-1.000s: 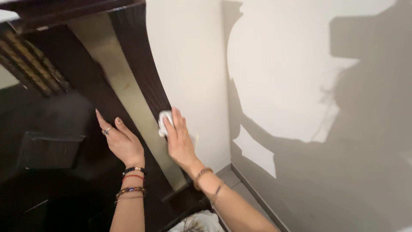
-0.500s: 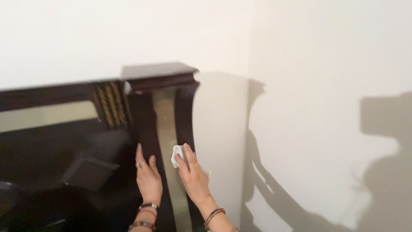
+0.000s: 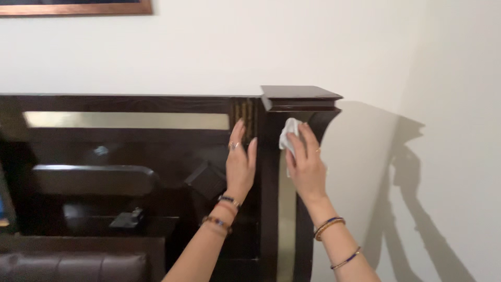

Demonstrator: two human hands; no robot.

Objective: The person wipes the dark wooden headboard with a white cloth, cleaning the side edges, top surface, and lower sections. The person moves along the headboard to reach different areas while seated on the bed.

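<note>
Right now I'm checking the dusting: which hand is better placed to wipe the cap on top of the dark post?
Probably the right hand: it presses the white cloth on the post just under the cap. The left hand lies flat and bare on the panel beside it.

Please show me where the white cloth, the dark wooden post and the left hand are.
white cloth [image 3: 288,133], head view, its bunched middle.
dark wooden post [image 3: 301,97], head view, its square cap.
left hand [image 3: 240,166], head view, its back.
</note>
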